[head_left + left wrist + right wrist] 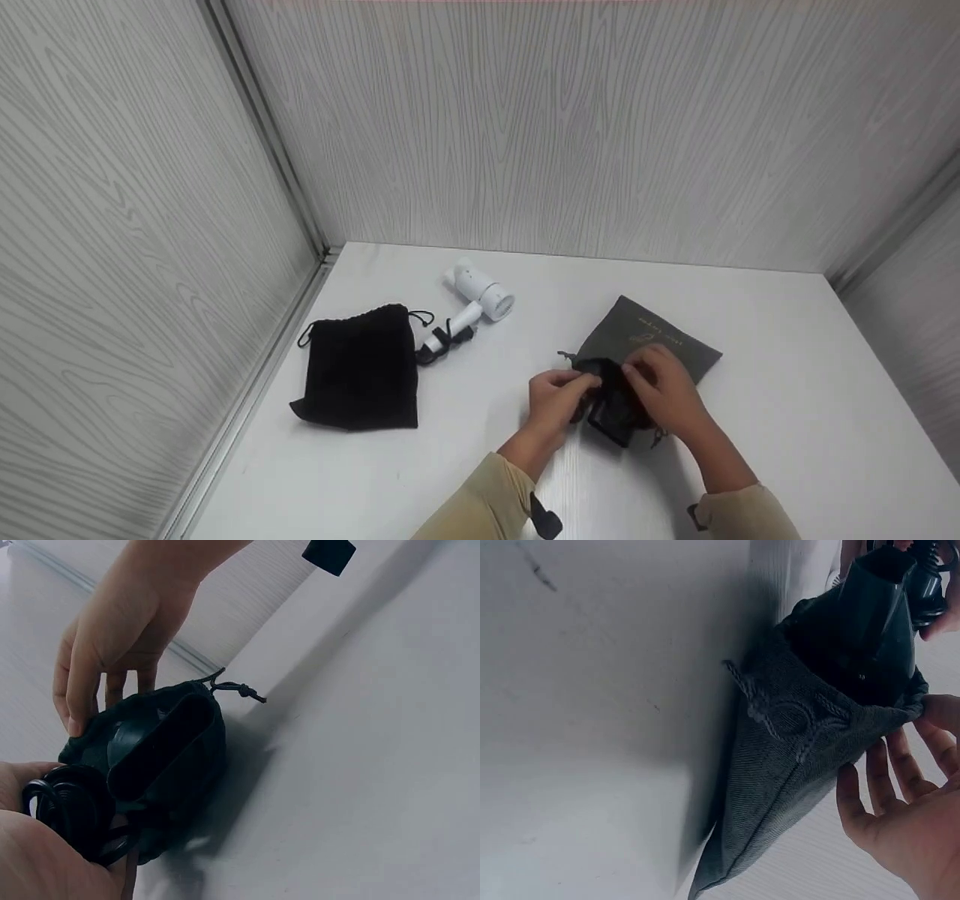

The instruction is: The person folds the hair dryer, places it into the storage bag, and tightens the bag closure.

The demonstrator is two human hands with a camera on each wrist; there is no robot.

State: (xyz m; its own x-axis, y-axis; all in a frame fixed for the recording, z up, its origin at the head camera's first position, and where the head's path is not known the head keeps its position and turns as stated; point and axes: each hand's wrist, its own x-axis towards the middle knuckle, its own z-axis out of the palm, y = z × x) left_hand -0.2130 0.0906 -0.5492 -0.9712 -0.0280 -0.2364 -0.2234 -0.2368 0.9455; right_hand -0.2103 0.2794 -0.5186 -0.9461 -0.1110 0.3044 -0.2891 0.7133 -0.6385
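Observation:
A grey drawstring bag [694, 349] with faint lettering lies on the table in the head view, its mouth turned toward me. A black hair-dryer nozzle [877, 626] with a flat slot end pokes out of that mouth; what lies deeper in the bag is hidden. My left hand [555, 401] holds a coiled black cord [71, 802] beside the nozzle, at the bag's opening. On the other side, my right hand [667, 386] pinches the bag's rim between thumb and fingers. A knotted drawstring [761, 709] hangs from the rim.
On the left of the white table [465, 472] lies a black drawstring pouch [364, 367]. Between it and the grey bag is a white hair dryer [476, 289], its black cord [446, 337] bundled by the handle. Wood-grain panels [562, 135] enclose the back and sides.

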